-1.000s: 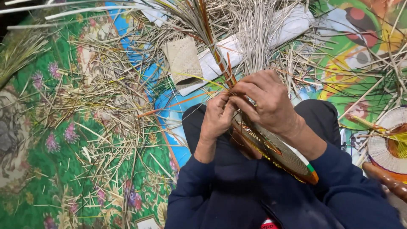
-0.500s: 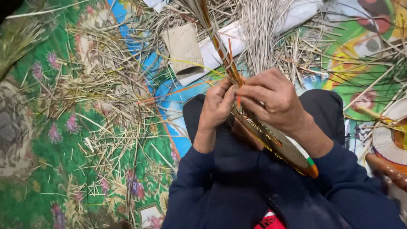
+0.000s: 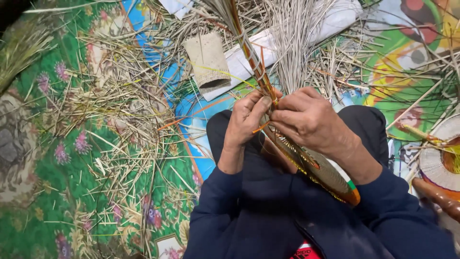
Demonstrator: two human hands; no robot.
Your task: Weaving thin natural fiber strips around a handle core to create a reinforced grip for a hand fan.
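Observation:
A woven straw piece (image 3: 316,168) with orange, green and tan bands lies edge-on across my lap, its loose pale straws (image 3: 292,38) fanning away from me. My left hand (image 3: 247,120) pinches the woven edge from the left, fingers closed on the strands. My right hand (image 3: 311,120) grips the same edge from the right, next to an orange strand (image 3: 261,127) that sticks out between the two hands. Both wrists are in dark blue sleeves.
Cut straw pieces (image 3: 120,120) are scattered over a green flowered mat (image 3: 57,192). A small woven tan sleeve (image 3: 208,60) lies on white cloth (image 3: 249,57) ahead. A round woven fan (image 3: 443,158) with a wooden handle (image 3: 436,196) sits at the right.
Both hands stay on the woven edge, working the strands with small finger movements. The view has tilted slightly, so the hands sit a little lower in it.

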